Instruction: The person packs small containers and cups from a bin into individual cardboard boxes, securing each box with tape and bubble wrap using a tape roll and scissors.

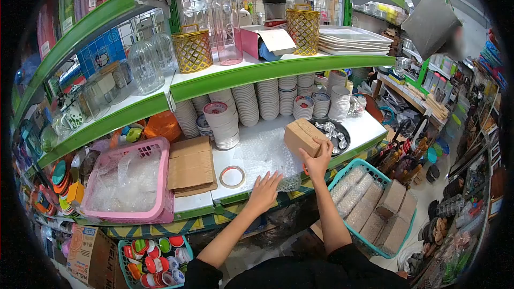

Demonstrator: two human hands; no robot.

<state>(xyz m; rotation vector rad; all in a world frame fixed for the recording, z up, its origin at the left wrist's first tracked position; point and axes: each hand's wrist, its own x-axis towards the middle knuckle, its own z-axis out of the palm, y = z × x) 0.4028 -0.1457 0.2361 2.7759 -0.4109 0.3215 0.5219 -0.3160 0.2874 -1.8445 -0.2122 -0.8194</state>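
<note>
A small brown cardboard box (303,137) stands over the right end of a sheet of bubble wrap (259,152) on the white shelf. My right hand (318,158) grips the box at its near right corner, thumb on the front and fingers over the far side. My left hand (265,189) lies with fingers spread on the near edge of the bubble wrap and holds nothing. Left of it, a roll of tape (232,177) lies flat. Something small and orange shows under my right wrist, too hidden to name. Behind the box is a dark round tray (336,150) with shiny foil-like pieces.
Flattened cardboard (191,165) and a pink basket (163,182) of bubble wrap lie left. Stacked white bowls (247,104) line the back under a green-edged shelf (278,69). A teal basket (334,177) of wrapped packages stands low right; another basket (122,267) holds colourful items low left.
</note>
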